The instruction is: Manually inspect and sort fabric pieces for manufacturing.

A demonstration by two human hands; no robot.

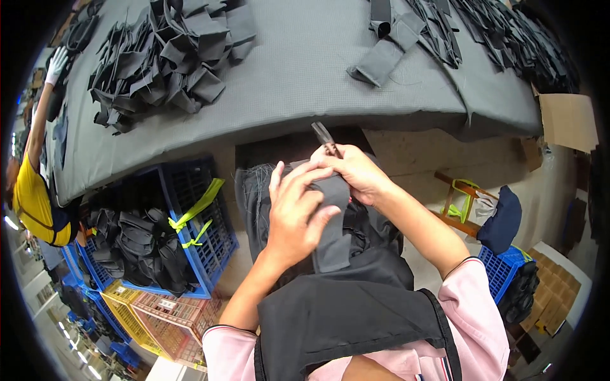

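Right hand is closed round a slim dark-and-silver hand tool, tip pointing up and away toward the table edge; exact tool type too small to call. Left hand is half open, fingers loosely curled, thumb out to the side, fingertips at the upper end of a flat dark grey fabric strip; can't tell if it's actually pinching it. Strip hangs between the hands, over the lap, lower end down by the black fabric apron. Black cloth with frayed loose threads lies just left of it, below the table edge. Table with grey textured cover is ahead: big heap of dark grey fabric pieces at left, a few longer grey strips at right, another dark pile at far right. Floor left: blue plastic crate with yellow-green ties, black fabric bundles in it, yellow plastic crate nearby. Far left: co-worker in yellow top, white-gloved hand raised by the table's far-left edge.
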